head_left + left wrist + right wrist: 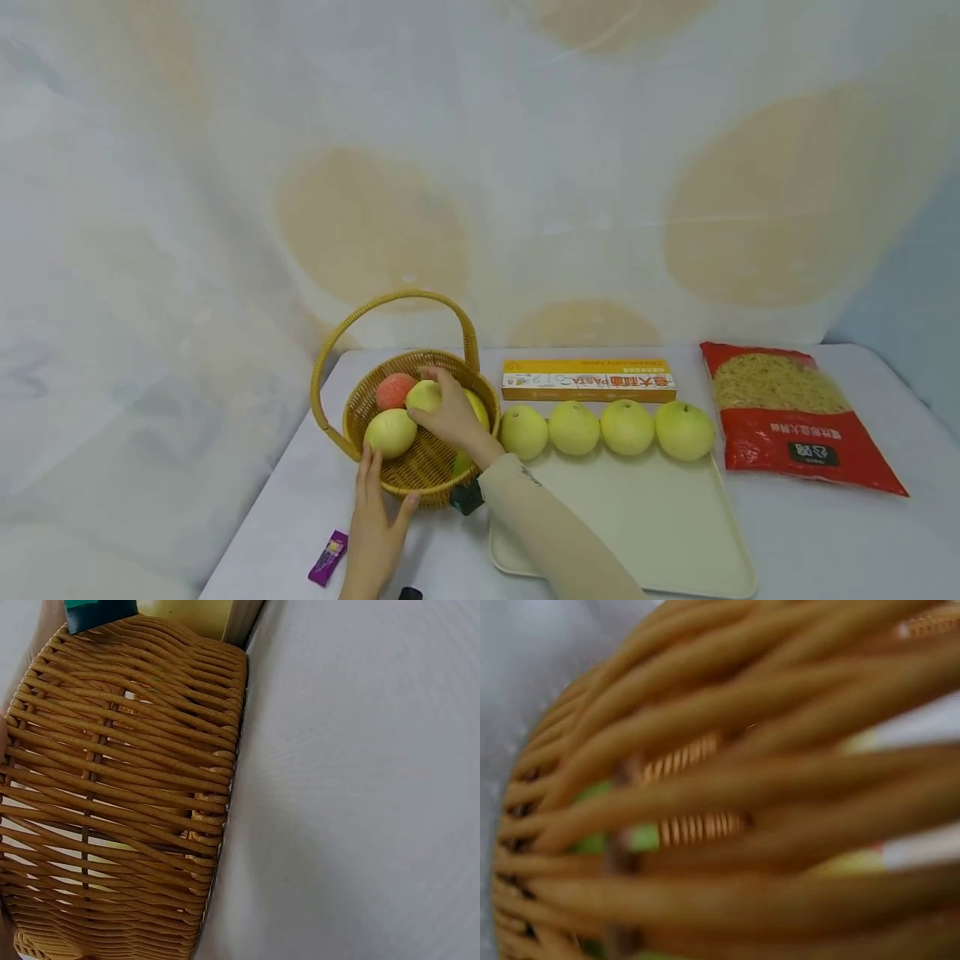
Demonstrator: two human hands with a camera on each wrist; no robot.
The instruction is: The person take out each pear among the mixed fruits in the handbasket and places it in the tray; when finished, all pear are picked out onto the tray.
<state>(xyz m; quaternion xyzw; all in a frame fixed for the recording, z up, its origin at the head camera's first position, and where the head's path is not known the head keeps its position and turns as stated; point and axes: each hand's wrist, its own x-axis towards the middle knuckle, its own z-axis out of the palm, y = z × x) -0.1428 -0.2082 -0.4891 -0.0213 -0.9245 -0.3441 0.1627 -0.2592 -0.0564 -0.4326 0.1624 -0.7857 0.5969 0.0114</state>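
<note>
The wicker basket [422, 492] with a tall arched handle stands on the white table, fruit inside it. My right hand [453, 414] reaches over its right rim and grips a round pale yellow pear [422, 395] inside. Beside that pear lie a red fruit [395, 390] and another pale yellow pear [389, 433]. My left hand [375, 525] rests against the near left side of the basket, fingers extended and thumb apart. In the left wrist view, the basket's woven wall [120, 787] fills the left half. The right wrist view shows blurred wicker [742, 787] up close.
Several pale yellow pears, one of them the rightmost pear [684, 431], line the far edge of a cream tray [630, 533]. Behind them lies a pasta box [588, 381]; a red pasta bag [806, 425] is at right. A purple packet [327, 558] lies front left, a dark green packet [467, 497] by the basket.
</note>
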